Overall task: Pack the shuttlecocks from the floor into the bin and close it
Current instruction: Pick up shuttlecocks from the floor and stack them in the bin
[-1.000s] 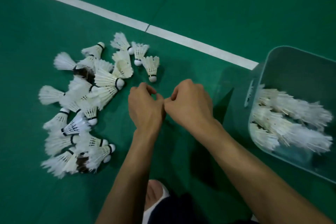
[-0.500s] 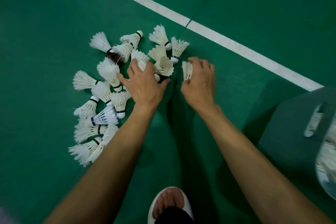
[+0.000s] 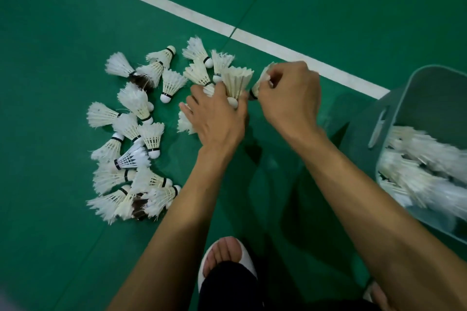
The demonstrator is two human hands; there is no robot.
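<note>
Mid-gathering, the left hand (image 3: 217, 118) pinches one shuttlecock (image 3: 236, 82) and the right hand (image 3: 290, 94) grips another (image 3: 262, 79) above the floor pile (image 3: 131, 134), so next comes a carry to the bin (image 3: 429, 98) at right.

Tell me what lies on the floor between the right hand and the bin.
In the head view, only bare green floor in shadow separates the right hand from the bin; no shuttlecock lies there.

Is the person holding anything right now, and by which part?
Yes. The left hand pinches a shuttlecock near its cork; the right hand grips another around its feathers.
</note>
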